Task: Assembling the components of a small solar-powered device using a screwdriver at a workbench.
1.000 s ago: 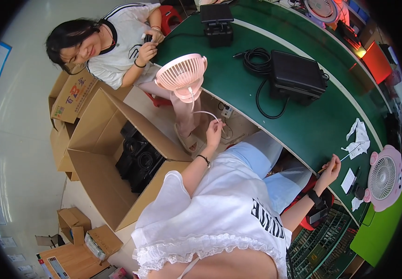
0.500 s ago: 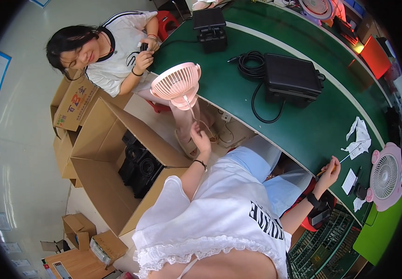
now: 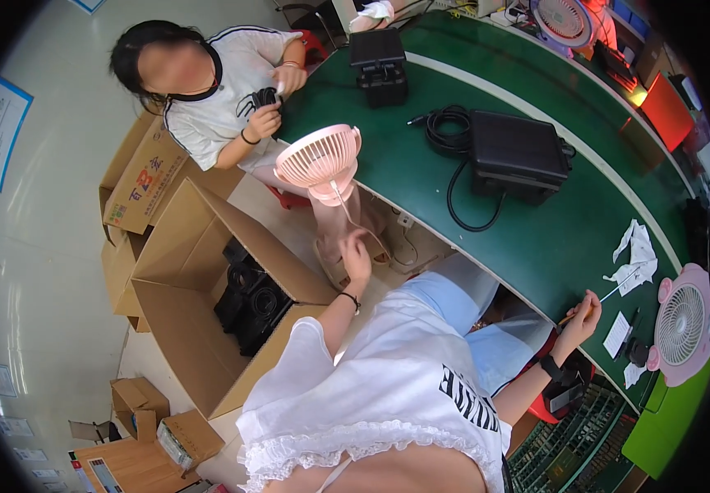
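My left hand [image 3: 357,256] is raised beside the table's near edge, fingers loosely bent and apart, with nothing visible in it. Just above it runs the pale cord of a pink desk fan [image 3: 320,158]; whether the fingers touch the cord is unclear. Over the table's right part, my right hand [image 3: 582,321] is closed around a screwdriver [image 3: 619,287], its thin metal shaft pointing up and right toward a crumpled white cloth [image 3: 637,253]. Farther off on the table lies a black box [image 3: 518,152] with a coiled black cable [image 3: 449,130].
A co-worker [image 3: 240,90] sits at the left, holding a bundled black cable. An open carton [image 3: 182,329] with black devices stands at my left. Another black device [image 3: 378,70] rests on the green table [image 3: 421,197]. At the right are a pink fan [image 3: 684,322] and a white card [image 3: 617,335].
The view has shifted slightly, so most things sit a little lower. The co-worker's hands have moved apart, and more of the black cable bundle shows. My hands keep nearly the same pose.
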Tool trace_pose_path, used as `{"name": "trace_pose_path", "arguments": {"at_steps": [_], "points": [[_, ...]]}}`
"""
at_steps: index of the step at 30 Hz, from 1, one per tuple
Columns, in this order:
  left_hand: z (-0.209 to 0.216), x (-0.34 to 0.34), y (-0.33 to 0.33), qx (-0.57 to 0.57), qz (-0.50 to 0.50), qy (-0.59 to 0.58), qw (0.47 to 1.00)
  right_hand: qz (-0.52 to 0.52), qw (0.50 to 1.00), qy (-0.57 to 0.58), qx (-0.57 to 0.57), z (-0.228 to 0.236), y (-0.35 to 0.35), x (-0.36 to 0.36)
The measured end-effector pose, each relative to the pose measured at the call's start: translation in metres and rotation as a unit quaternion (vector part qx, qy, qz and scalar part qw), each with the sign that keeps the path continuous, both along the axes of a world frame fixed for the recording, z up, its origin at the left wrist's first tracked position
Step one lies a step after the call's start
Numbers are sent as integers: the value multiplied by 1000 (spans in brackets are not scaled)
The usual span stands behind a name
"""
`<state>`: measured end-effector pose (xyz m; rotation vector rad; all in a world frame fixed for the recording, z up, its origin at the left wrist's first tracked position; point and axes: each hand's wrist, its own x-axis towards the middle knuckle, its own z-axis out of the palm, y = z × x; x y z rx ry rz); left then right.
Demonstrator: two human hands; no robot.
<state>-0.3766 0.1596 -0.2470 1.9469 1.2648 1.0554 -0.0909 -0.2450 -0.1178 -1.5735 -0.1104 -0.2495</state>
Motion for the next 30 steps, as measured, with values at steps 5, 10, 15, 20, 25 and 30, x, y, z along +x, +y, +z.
{"name": "trace_pose_path", "arguments": {"at_steps": [5, 10, 15, 20, 25, 30], "points": [[-55, -13, 3, -222, -330, 438, 806, -2, 1000, 5, -6, -4, -1, 1], [-17, 32, -36, -202, -241, 389, 866, -2, 1000, -8, -14, 2, -2, -9], [-60, 60, -28, -151, 210, -156, 953, -9, 1000, -24, -9, 15, 13, -14], [11, 56, -5, 31, 207, -125, 970, -3, 1000, -1, -28, 11, 4, -10], [47, 37, 17, -45, 122, -92, 987, 3, 1000, 6, -21, 5, 1, -5], [64, 38, 6, -28, 77, -151, 985, 2, 1000, 16, -20, 5, 0, -6]]}}
